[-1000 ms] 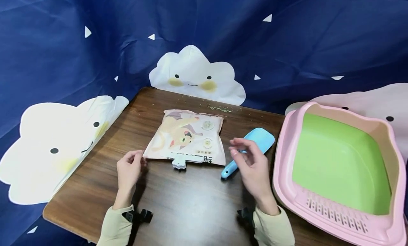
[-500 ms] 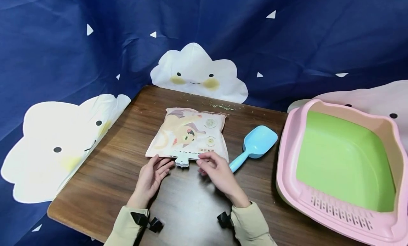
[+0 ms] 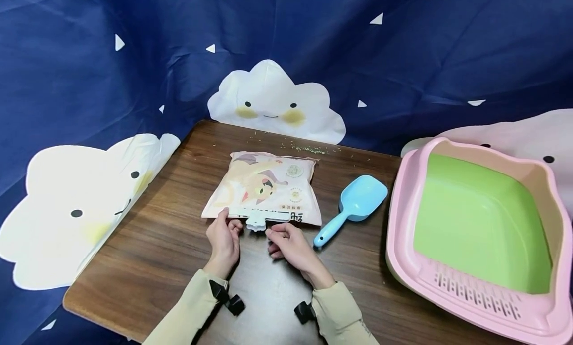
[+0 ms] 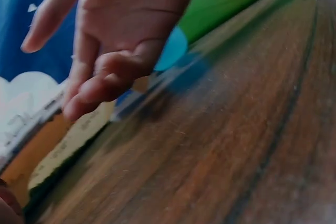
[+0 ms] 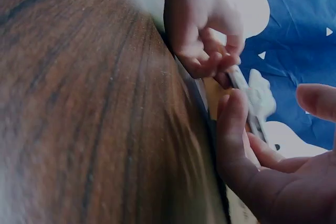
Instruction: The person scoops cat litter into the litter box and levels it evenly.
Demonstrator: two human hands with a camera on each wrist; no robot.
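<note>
The pale pink cat litter bag (image 3: 268, 186), printed with a cat, lies flat on the table. A white sealing clip (image 3: 256, 221) spans its near edge. My left hand (image 3: 223, 243) pinches the bag's near edge at the clip's left end, thumb on top and fingers curled beneath. Beside the clip's handle is my right hand (image 3: 292, 246), its thumb standing apart from the bent fingers in the right wrist view. Whether that hand touches the clip's underside is hidden. The left wrist view mostly shows the right hand's palm (image 4: 131, 30).
To the right of the bag lies a blue scoop (image 3: 363, 196). A pink litter box (image 3: 398, 245) with a green inside stands at the table's right. Small green pellets (image 3: 309, 149) are scattered near the back edge, before a blue cloth (image 3: 277, 27) with clouds.
Both hands have come inward to the bag's near edge. The left thumb has moved onto the bag. My right hand has shifted from beside the scoop to the clip. The bag has barely moved.
</note>
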